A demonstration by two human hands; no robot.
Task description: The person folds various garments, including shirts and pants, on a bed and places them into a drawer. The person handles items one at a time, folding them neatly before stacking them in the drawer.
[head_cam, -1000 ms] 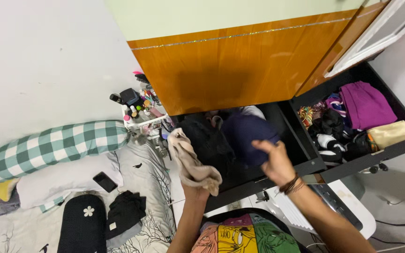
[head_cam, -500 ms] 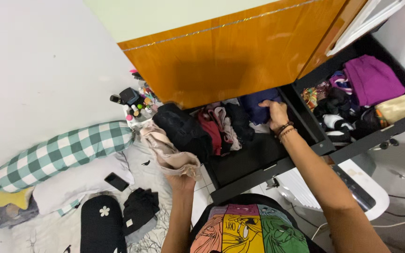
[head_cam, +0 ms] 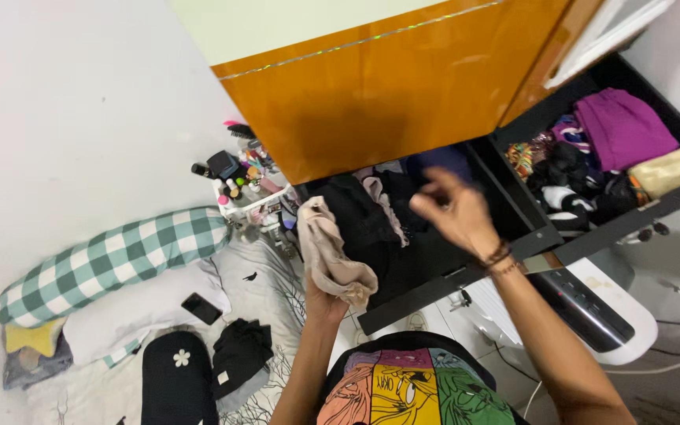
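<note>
Gripping beige cloth (head_cam: pixel 332 256) in left hand (head_cam: pixel 324 297), right hand (head_cam: pixel 454 211) empty over black drawer (head_cam: pixel 442 279)

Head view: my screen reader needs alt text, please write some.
Seen from above, the left hand holds a beige cloth while the empty right hand hangs open over an open black drawer full of dark clothes. A green checked bolster lies on the bed at left.

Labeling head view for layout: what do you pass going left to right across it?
Checked bolster pillow → black phone → beige garment held in the left hand → right hand over the open drawer → purple folded cloth.
</note>
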